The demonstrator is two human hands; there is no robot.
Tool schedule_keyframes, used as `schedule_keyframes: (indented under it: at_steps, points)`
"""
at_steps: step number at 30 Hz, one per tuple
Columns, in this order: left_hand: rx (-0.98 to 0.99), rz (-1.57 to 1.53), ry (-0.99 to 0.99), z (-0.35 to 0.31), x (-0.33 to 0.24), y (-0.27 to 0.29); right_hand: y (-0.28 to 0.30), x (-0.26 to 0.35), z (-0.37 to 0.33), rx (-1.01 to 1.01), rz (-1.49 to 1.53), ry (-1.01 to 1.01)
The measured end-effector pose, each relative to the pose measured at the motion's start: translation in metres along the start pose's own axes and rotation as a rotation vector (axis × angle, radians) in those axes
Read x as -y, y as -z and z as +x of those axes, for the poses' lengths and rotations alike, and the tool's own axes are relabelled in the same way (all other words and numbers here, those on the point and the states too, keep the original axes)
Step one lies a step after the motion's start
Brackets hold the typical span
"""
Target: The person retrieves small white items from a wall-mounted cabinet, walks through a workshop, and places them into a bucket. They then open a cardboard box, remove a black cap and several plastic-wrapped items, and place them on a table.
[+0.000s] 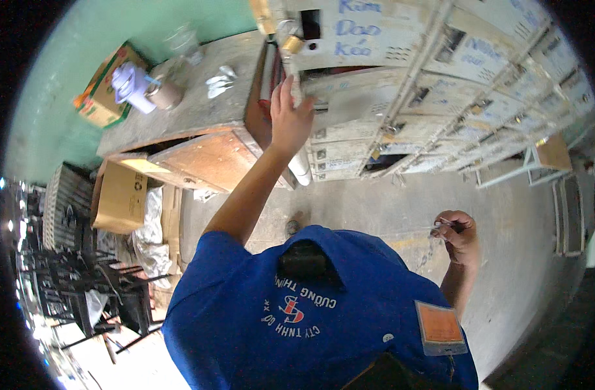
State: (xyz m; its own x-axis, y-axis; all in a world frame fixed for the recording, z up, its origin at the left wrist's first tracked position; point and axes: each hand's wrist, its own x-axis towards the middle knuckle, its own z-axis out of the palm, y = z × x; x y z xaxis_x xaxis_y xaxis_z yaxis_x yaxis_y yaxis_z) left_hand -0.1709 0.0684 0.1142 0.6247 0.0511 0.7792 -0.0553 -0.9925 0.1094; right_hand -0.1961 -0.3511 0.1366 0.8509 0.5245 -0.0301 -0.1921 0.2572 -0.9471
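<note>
My left hand [290, 120] reaches forward with its fingers apart, at the edge of a slightly blurred locker door [359, 104] in the bank of pale metal lockers. Whether the fingertips touch the door I cannot tell. A dark gap shows along the top of that door. Just above it, a brass padlock [292, 44] hangs at the side of another locker. My right hand [460, 239] is held low on the right, away from the lockers, its fingers pinched together. Something small and shiny shows at the fingertips, too small to name.
Left of the lockers stands a worn wooden cabinet [200, 156] with a tilted door. On top are a purple bottle [132, 88], a brown cup [164, 93], a carton [109, 81] and crumpled white pieces [221, 82]. A cardboard box [120, 198] and stacked black chairs [109, 286] lie farther left.
</note>
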Motion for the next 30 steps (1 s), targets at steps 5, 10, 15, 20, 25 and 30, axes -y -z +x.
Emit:
schedule_keyframes:
  at_steps: [5, 10, 15, 20, 25, 30]
  points:
    - [-0.031, 0.147, 0.100, 0.014, 0.033, -0.026, -0.045, -0.017, 0.043, 0.096, -0.048, -0.087]
    - [-0.107, -0.199, -0.043, 0.014, 0.079, 0.000, -0.093, -0.032, 0.073, 0.137, -0.081, -0.139]
    - [0.365, 0.221, 0.195, 0.031, 0.231, 0.035, -0.136, -0.048, 0.094, 0.077, -0.070, -0.208]
    - [0.977, 0.280, -0.017, 0.056, 0.340, 0.007, -0.170, -0.063, 0.116, 0.095, -0.066, -0.215]
    - [1.009, -0.021, -0.150, 0.051, 0.370, -0.010, -0.202, -0.078, 0.137, 0.057, -0.045, -0.220]
    - [0.662, 0.035, -0.071, 0.024, 0.370, 0.000, -0.235, -0.083, 0.159, 0.065, -0.082, -0.254]
